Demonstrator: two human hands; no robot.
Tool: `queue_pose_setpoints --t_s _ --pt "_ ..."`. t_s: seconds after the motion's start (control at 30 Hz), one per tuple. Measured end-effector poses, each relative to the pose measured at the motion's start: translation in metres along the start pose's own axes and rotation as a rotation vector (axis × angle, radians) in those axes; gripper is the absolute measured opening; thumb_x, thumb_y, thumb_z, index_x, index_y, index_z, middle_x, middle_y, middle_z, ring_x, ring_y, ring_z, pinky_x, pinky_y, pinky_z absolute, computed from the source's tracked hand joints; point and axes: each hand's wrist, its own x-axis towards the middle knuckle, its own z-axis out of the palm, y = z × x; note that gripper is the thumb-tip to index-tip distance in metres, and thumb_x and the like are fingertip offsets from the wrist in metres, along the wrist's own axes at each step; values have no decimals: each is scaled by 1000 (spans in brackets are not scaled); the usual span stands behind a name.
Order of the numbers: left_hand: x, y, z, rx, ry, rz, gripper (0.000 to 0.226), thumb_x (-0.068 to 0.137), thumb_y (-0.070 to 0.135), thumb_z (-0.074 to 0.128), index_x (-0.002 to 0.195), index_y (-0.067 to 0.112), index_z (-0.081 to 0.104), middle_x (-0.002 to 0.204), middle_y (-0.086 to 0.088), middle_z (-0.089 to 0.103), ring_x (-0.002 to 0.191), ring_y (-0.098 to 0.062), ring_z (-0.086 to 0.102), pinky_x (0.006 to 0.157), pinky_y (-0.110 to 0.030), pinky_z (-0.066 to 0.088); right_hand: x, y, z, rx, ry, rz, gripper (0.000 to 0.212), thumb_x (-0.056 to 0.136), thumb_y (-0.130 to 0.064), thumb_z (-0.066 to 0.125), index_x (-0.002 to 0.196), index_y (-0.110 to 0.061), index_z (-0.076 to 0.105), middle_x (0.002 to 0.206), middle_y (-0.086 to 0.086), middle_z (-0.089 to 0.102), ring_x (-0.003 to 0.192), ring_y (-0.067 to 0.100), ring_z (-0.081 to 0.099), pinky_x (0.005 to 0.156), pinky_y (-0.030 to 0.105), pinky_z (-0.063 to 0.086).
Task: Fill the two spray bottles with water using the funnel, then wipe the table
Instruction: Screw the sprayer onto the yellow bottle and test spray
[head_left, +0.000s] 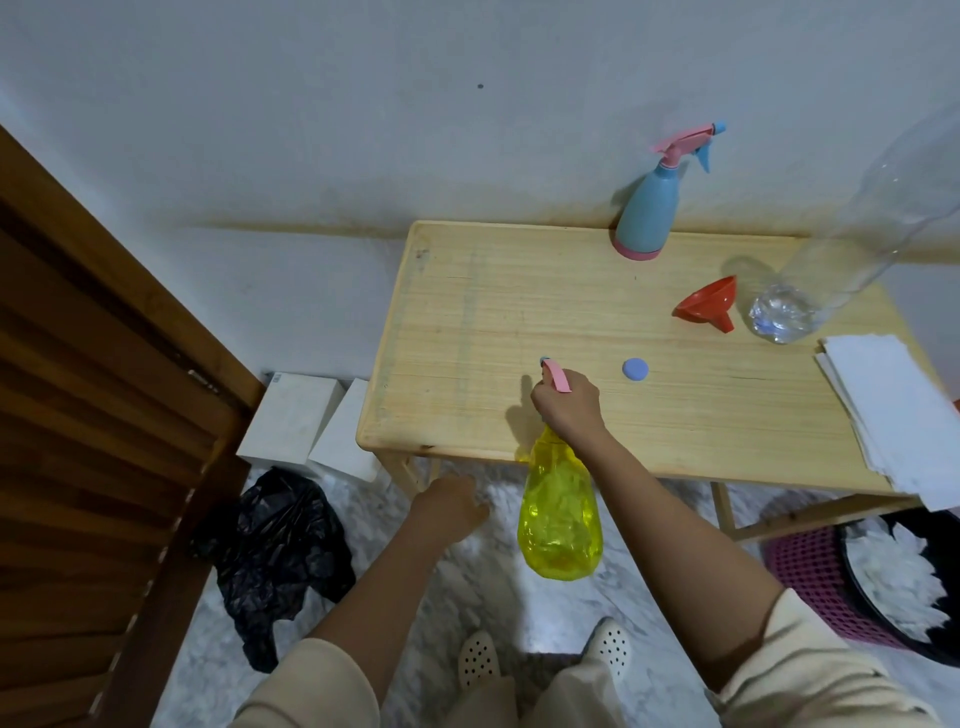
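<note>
My right hand (569, 402) gripped the neck of the yellow spray bottle (558, 519) over the near edge of the table (493, 312), my left hand (449, 506) loosely curled, empty.

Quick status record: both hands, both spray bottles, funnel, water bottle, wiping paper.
right hand: grips the yellow spray bottle by its sprayer head, held off the table at its front edge
left hand: holds nothing, below the table edge
blue spray bottle: upright at the back edge, sprayer on
funnel: on its side beside the clear bottle
blue cap: loose on the table
paper sheets: stacked at the right edge
fill levels: cannot tell
</note>
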Motion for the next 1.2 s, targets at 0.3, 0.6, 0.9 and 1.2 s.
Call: queue_pose_setpoints --t_s 0.3,0.6,0.9,1.2 --pt "-3 -4 -2 9 -26 -26 49 96 40 46 131 6 45 138 -14 42 111 -28 58 94 -43 48 -1 3 2 104 -14 42 43 81 -17 41 118 -8 60 79 10 48 74 30 50 70 34 42" --pt "-14 17 -35 -399 20 172 27 82 34 59 90 8 59 87 -5 53 87 -20 51 73 -28 38 -10 -24 -12 30 90 -169 7 67 -16 37 64 -13 42 64 9 42 64 25 38 57 30 30" --pt "-30 74 -129 -734 -68 465 51 74 13 58 124 18 50 104 3 60 86 -1 58 82 -19 47 14 -74 -54 116 393 -496 7 64 -15 43 69 -11 40 68 3 44 65 20 38 54 24 27" --pt "44 143 -154 -549 436 268 89 58 56 79 130 21 39 126 0 55 115 -23 53 88 -39 48 76 -114 -79 107 479 -580 26 75 2 57 88 -6 36 91 8 35 86 21 33 66 21 23"
